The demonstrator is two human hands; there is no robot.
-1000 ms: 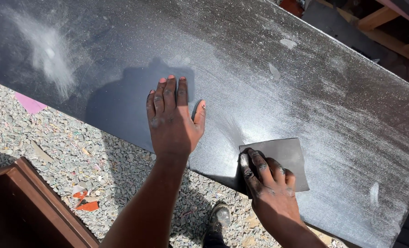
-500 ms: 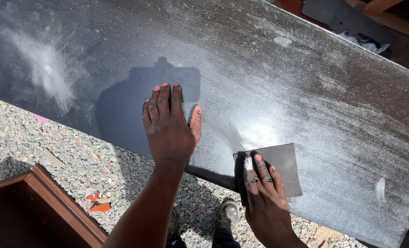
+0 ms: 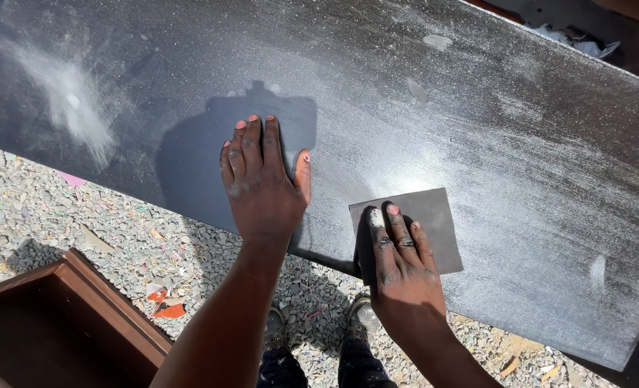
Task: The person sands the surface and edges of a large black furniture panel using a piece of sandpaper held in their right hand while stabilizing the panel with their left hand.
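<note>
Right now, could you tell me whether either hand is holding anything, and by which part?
Nothing is gripped. The right hand presses a grey sanding sheet flat, fingers on its near left part. The left hand lies flat on the dark panel.

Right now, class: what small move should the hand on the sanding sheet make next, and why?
Probably slide the right hand and its grey abrasive sheet away from the body across the dark panel. White dust streaks lie ahead, and the left hand lies flat on the panel.

Panel (image 3: 477, 129) surface open beyond hands; brown box (image 3: 68, 316) lower left.
</note>
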